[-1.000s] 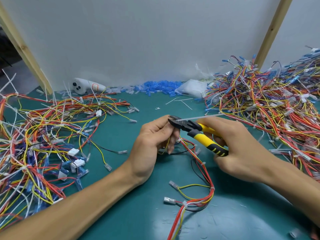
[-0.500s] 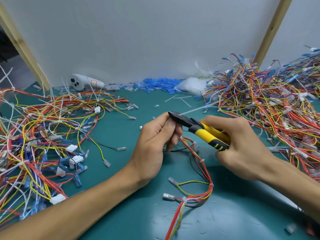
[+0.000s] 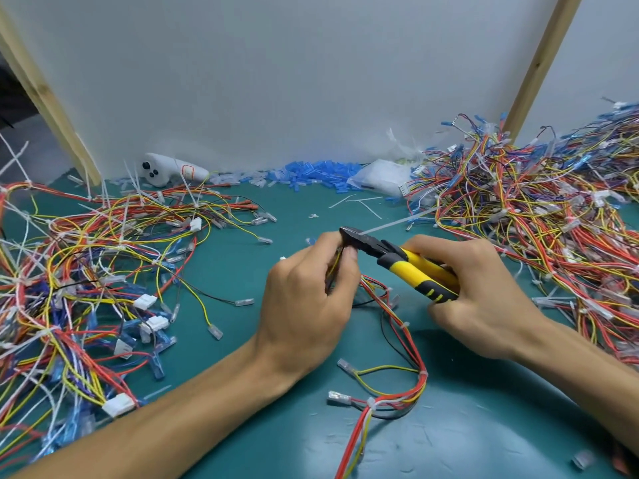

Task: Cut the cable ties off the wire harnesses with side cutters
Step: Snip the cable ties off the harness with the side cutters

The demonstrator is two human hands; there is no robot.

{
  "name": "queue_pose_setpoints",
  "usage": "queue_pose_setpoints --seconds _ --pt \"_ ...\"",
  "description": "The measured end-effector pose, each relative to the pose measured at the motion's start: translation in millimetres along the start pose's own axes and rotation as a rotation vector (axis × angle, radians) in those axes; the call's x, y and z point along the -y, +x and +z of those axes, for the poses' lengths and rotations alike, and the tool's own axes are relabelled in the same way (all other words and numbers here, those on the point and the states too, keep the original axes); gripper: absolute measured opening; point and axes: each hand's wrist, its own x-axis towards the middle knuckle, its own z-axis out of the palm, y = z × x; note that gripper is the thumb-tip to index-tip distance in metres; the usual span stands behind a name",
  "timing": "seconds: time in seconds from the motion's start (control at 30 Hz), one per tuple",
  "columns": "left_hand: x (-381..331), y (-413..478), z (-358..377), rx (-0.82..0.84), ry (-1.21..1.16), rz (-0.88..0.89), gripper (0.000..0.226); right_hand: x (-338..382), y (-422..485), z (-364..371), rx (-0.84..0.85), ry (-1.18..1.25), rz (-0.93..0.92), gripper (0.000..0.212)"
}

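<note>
A person's two bare forearms reach in from the lower edge over a green counter [image 3: 484, 430], meeting near the centre.

The left hand [image 3: 304, 299] is seen from its back, wrist low and knuckles raised. Its fingers are curled inward, and the thumb and fingertips pinch a bunch of red, yellow and black wires at the top of the hand. This is one end of a wire harness [image 3: 411, 344], which trails from under the palm toward the viewer in a loop on the counter, with small clear terminals at its loose ends.

The right hand [image 3: 484, 305] comes in from the right with its palm turned inward. Its fingers are wrapped around the yellow and black handles of the side cutters [image 3: 415, 269]. The dark cutting head points left and slightly up, with its tip touching the left fingertips. A thin white cable tie [image 3: 394, 223] sticks out from the blades, slanting up and to the right. Whether the blades have cut through it cannot be told.

A heap of tied harnesses [image 3: 69, 271] covers the left of the counter, and a bigger tangle of wires [image 3: 539, 219] fills the right. Along the white backboard [image 3: 276, 81] lie a white controller [image 3: 166, 171], a strip of blue connectors [image 3: 311, 175] and a clear plastic bag [image 3: 383, 179].
</note>
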Motion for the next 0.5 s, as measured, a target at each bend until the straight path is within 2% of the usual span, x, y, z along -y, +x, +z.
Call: queue_pose_setpoints --seconds 0.17,0.5 --pt "1.3 3.7 -0.4 -0.071 0.023 0.051 0.020 -0.5 0.2 0.3 -0.025 -0.006 0.003 0.036" --pt "0.1 0.7 -0.6 -0.050 -0.055 0.059 0.023 4.4 1.2 -6.6 -0.014 0.021 -0.065 0.040"
